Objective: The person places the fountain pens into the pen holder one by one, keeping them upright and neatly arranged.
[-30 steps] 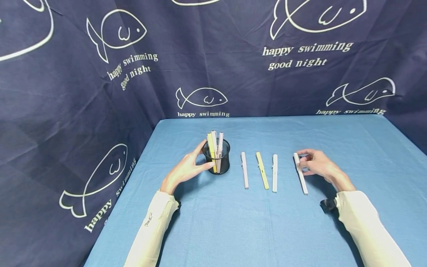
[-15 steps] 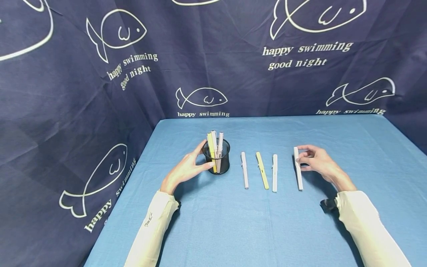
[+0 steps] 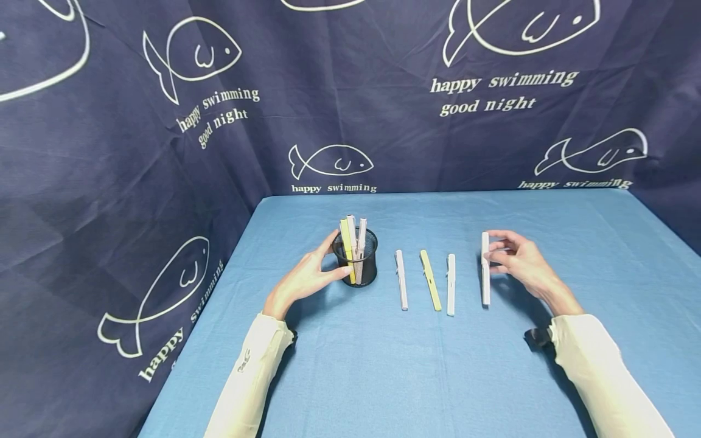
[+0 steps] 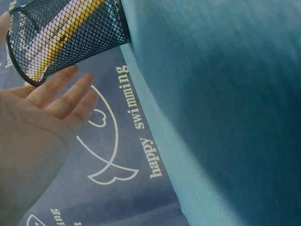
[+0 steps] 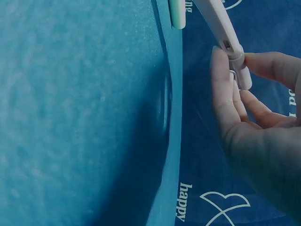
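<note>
A black mesh pen holder (image 3: pixel 370 269) stands on the table with several pens upright in it, a yellow pen (image 3: pixel 346 234) among them. My left hand (image 3: pixel 306 277) holds it from the left, thumb at the front and fingers behind. In the left wrist view the mesh (image 4: pixel 94 44) runs between thumb and fingertips. My right hand (image 3: pixel 523 258) pinches a pale pen (image 3: pixel 485 283) near its upper end, thumb on one side and fingers on the other. The right wrist view shows this pen (image 5: pixel 217 23) gripped around its cap, clip visible.
Between the hands lie a pale pink pen (image 3: pixel 401 280), a yellow pen (image 3: pixel 431 280) and a white pen (image 3: pixel 451 285), roughly side by side. A blue cloth (image 3: pixel 383 377) covers the table. A dark curtain (image 3: pixel 405 134) with fish prints hangs behind and at the left.
The right hand has raised the pale pen slightly and moved it a little away from me, turning it from slanted to nearly straight. The left hand and pen holder have stayed in place.
</note>
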`<state>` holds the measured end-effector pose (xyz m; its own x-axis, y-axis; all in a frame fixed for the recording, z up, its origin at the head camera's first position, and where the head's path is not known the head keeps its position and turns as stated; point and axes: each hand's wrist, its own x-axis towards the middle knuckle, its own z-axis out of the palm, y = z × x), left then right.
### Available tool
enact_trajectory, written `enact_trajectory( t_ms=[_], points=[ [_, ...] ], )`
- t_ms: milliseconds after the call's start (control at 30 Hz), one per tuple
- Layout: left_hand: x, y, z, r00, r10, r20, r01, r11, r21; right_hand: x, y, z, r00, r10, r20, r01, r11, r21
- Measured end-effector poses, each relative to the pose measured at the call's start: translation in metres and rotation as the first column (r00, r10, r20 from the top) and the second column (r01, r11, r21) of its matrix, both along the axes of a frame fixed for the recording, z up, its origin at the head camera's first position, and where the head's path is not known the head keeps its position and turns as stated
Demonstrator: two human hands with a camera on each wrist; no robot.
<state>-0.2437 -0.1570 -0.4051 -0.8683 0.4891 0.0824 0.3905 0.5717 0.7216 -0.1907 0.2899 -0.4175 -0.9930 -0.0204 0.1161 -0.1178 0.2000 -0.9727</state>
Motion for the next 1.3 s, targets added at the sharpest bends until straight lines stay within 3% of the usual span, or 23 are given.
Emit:
enact_trajectory(
  t_ms=[433, 933, 1300],
  points=[
    [0.0, 0.001, 0.0, 1.0, 0.002, 0.004, -0.002, 1.0, -0.002, -0.001, -0.005, 0.006, 0.99, -0.016, -0.138, -0.015, 0.975, -0.22],
    [0.0, 0.0, 0.0, 1.0, 0.003, 0.007, -0.003, 1.0, -0.005, -0.005, -0.012, 0.01, 0.979, -0.037, -0.201, -0.019, 0.963, -0.269],
    [0.0, 0.0, 0.0, 1.0, 0.003, 0.001, -0.003, 1.0, -0.014, -0.006, -0.019, 0.013, 0.977, -0.058, -0.204, 0.007, 0.97, -0.243]
  ],
)
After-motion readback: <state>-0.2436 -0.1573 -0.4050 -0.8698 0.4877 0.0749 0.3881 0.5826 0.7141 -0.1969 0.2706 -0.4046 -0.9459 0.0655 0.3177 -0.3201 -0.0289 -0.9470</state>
